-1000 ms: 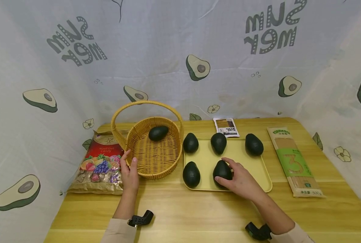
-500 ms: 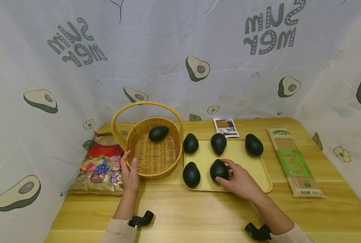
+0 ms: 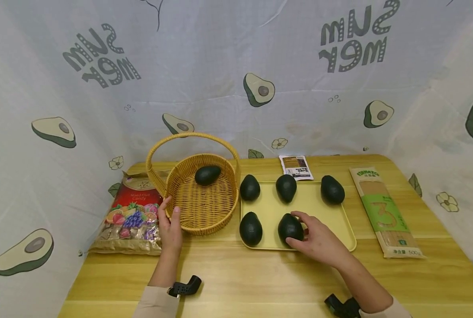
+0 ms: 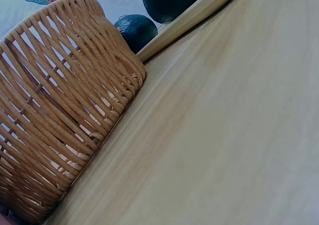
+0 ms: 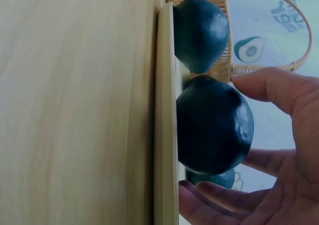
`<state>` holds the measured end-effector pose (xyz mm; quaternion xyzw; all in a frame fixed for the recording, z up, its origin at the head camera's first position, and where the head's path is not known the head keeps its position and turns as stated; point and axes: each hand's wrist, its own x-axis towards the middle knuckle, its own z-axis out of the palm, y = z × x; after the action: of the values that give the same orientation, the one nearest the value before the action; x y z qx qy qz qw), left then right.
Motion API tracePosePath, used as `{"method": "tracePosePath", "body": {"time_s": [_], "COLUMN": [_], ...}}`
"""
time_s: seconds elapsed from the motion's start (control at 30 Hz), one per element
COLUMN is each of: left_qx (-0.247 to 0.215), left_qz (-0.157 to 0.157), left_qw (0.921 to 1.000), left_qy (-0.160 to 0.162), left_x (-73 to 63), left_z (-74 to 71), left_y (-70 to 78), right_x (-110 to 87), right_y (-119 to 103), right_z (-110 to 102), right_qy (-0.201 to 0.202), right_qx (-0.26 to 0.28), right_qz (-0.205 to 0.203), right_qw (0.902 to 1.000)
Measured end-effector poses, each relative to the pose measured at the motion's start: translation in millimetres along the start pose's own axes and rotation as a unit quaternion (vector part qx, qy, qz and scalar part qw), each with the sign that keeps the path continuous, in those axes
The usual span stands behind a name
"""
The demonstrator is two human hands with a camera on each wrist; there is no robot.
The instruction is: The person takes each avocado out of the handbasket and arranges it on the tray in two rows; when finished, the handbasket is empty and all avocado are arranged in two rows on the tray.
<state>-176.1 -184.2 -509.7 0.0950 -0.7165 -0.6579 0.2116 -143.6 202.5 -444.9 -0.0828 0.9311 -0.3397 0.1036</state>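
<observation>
My left hand (image 3: 170,229) rests against the front left of a yellow wicker basket (image 3: 202,229). Its visible index finger and thumb are fairly straight; the other fingers are hidden. One dark green avocado (image 3: 207,175) lies inside the basket. My right hand (image 3: 320,238) holds another avocado (image 3: 290,228), thumb on the near side and fingers round the far right. In the right wrist view, thumb and fingers surround this avocado (image 5: 214,125) closely. It sits low at the front of a pale yellow tray (image 3: 269,212). Several more avocados, including one at front left (image 3: 250,228), lie on the tray.
A mixed fruit candy bag (image 3: 135,216) lies left of the basket, close to my left hand. A noodle pack (image 3: 387,212) lies right of the tray. Behind the tray is a small white packet (image 3: 296,167). A printed curtain (image 3: 204,66) encloses the table's back and sides.
The avocado in my right hand shifted slightly left and away, then back toward me and right with the hand. The left hand and basket have stayed put.
</observation>
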Motion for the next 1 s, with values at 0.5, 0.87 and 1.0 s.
{"method": "tracePosePath", "body": {"time_s": [0.5, 0.87, 1.0], "left_qx": [-0.003, -0.002, -0.004], "left_qz": [0.008, 0.009, 0.009], "left_qw": [1.0000, 1.0000, 0.9999], "left_qy": [0.000, 0.001, 0.003], "left_x": [0.7, 0.5, 0.5], "left_z": [0.8, 0.7, 0.8], "left_y": [-0.1, 0.4, -0.1], "right_x": [4.3, 4.7, 4.0], "right_y": [-2.3, -2.5, -2.3], "right_z": [3.3, 10.0, 7.8], "right_qy": [0.017, 0.029, 0.022], "right_qx": [-0.031, -0.022, -0.026], "right_qz": [-0.004, -0.003, 0.003], "right_qw": [0.9994, 0.9993, 0.9994]}}
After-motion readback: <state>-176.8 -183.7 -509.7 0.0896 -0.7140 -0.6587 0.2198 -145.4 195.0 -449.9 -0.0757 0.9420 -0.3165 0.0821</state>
